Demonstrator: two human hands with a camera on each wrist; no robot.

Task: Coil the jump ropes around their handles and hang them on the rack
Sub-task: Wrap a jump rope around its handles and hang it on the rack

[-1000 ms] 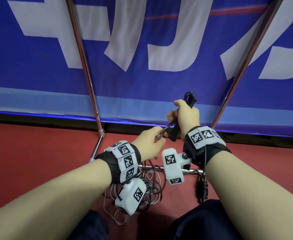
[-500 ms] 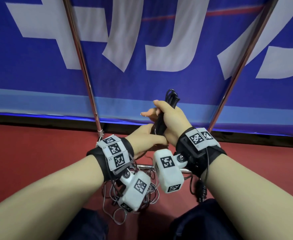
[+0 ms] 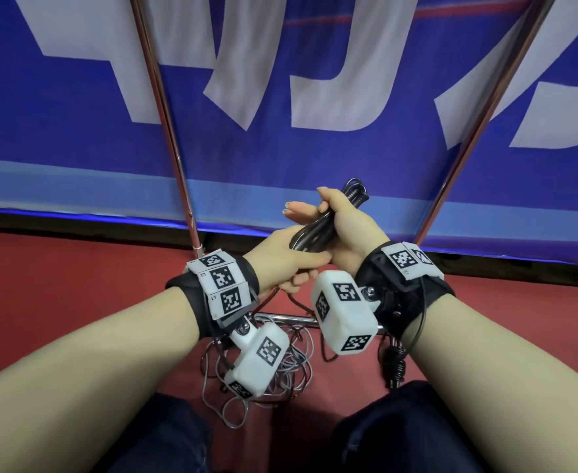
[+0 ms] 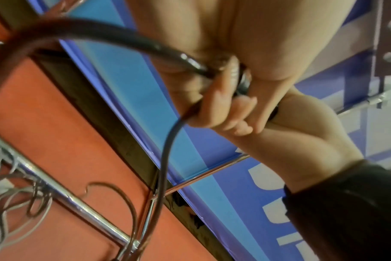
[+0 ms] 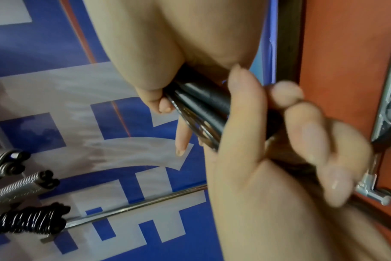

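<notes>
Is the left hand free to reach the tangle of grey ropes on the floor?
Probably not yet: the left hand grips the black rope together with the right hand. The grey tangle lies just below, with nothing between.

A glossy black jump rope (image 3: pixel 328 222) with black handles. Behind it, a deep blue banner (image 3: pixel 75 107) carries large white shapes, a thin red stripe near the top and a pale blue band along its lower edge. The floor (image 3: pixel 58 285) is brick red. Chrome silver rack poles (image 3: pixel 164 107) gleam. White wrist cameras (image 3: pixel 345 315) bear black-and-white square markers on black straps. Pale grey ropes (image 3: pixel 280 380) tangle on the near floor.
</notes>
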